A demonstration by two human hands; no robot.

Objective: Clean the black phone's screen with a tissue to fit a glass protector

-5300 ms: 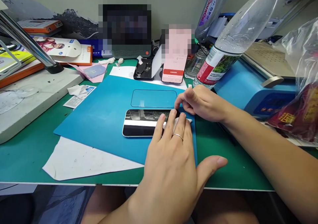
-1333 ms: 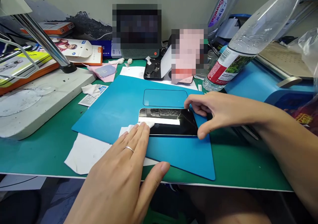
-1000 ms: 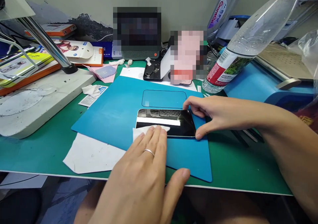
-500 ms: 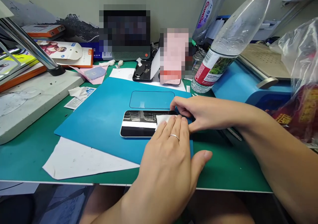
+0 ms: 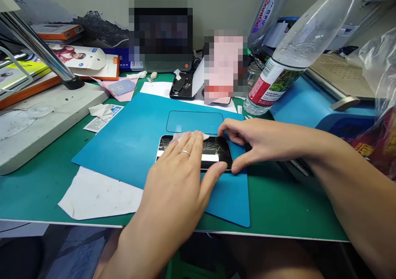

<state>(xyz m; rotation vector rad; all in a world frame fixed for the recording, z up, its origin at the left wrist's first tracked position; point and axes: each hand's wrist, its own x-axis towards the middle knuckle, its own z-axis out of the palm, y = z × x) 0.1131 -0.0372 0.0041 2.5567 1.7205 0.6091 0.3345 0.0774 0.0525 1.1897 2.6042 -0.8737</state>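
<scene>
A black-screened smartphone [image 5: 213, 147] with a light frame lies flat on a blue mat [image 5: 114, 139]. My left hand [image 5: 179, 167], with a ring on one finger, presses a white wipe [image 5: 206, 137] onto the left part of the screen; its fingers lie long and close together, and most of the wipe is hidden beneath them. At the phone's right end, my right hand [image 5: 244, 141] grips the edge between curled fingers and thumb. Just behind the phone, a clear screen protector [image 5: 194, 121] with a black border rests on the mat.
A tilted-looking plastic bottle [image 5: 274, 77] stands behind my right hand, beside a blue machine [image 5: 309, 101]. At left are a lamp base [image 5: 58, 118] and stacked boxes [image 5: 108, 66]. White paper [image 5: 99, 196] pokes out under the mat. A pink-screened device [image 5: 222, 64] stands at the back.
My left hand has slid left along the screen with the wipe, uncovering the phone's right part. My right hand stays at the phone's right end. The whole view has shifted slightly.
</scene>
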